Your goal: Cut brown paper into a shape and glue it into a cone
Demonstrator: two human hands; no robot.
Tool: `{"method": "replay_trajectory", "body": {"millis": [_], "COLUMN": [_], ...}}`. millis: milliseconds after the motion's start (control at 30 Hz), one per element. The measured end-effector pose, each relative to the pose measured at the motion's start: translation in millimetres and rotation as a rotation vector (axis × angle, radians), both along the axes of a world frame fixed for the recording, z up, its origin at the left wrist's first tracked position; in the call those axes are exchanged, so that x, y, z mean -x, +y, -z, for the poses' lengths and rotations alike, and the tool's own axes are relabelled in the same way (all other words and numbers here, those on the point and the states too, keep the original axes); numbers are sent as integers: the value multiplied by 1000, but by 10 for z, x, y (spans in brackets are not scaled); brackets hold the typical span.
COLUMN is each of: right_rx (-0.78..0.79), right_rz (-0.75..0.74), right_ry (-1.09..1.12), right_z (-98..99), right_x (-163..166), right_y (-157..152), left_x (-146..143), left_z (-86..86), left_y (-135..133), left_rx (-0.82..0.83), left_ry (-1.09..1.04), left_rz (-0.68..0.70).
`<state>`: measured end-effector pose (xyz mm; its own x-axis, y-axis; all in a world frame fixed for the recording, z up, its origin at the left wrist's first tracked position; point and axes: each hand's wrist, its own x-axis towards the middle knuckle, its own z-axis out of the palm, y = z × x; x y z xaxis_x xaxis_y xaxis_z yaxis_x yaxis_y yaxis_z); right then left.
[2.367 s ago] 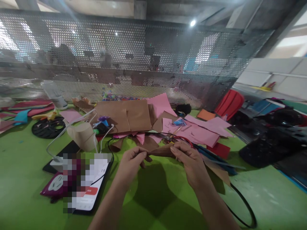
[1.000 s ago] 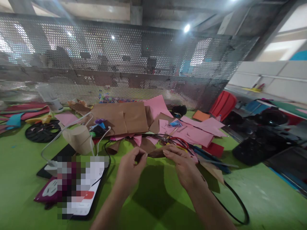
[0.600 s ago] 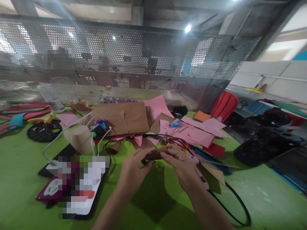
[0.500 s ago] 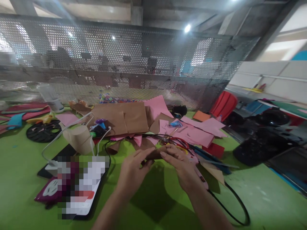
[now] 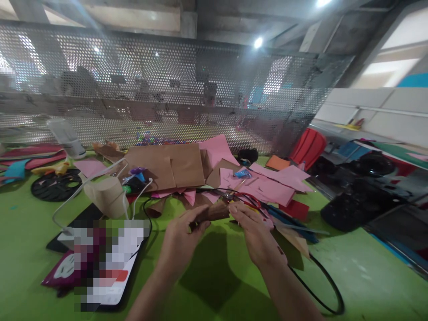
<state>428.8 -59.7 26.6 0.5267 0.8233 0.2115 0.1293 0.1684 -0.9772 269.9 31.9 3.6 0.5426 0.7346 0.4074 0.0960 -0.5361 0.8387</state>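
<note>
Between my hands, above the green table, is a small piece of brown paper (image 5: 219, 211) that looks folded or rolled. My left hand (image 5: 180, 238) grips its left end, with the thumb below and the fingers above. At the other end, the fingertips of my right hand (image 5: 252, 232) are closed against the paper; the thumb is mostly hidden. Just beyond my right hand lie red-handled scissors (image 5: 252, 199). A pink tool (image 5: 267, 221), partly covered by that hand, lies beside it, near a black cord (image 5: 334, 285).
Brown cardboard (image 5: 163, 167) and pink paper sheets (image 5: 272, 189) lie at the back, before a perforated metal screen (image 5: 187, 71). To the left are a phone (image 5: 117, 285), a purple packet (image 5: 55, 272), a paper roll (image 5: 107, 196) with a white cable, and a black spool (image 5: 55, 185).
The brown paper shows more of its length between my hands, as they have moved slightly apart. The whole view has shifted a little.
</note>
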Motion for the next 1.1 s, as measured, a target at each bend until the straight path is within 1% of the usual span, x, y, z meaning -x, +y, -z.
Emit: {"method": "replay_trajectory", "body": {"millis": [133, 300, 467, 700, 867, 1000, 1100], "right_rx": [53, 105, 99, 95, 111, 87, 74], "right_rz": [-46, -13, -3, 8, -2, -22, -35], "right_ry": [-20, -73, -171, -228, -237, -292, -283], "right_z": [-43, 8, -1, -44, -12, 9, -3], "right_x": [9, -25, -29, -11, -26, -32, -26], "right_y": [-2, 15, 15, -13, 0, 25, 24], "left_x": [8, 7, 2, -16, -25, -33, -33], "left_z": [-1, 10, 24, 27, 32, 48, 42], "left_y": [5, 24, 35, 46, 43, 37, 25], "left_rx": [28, 57, 44, 10, 5, 0, 3], "left_ry": [-2, 5, 4, -8, -5, -16, -21], "left_rz": [-9, -5, 5, 22, 16, 17, 20]}}
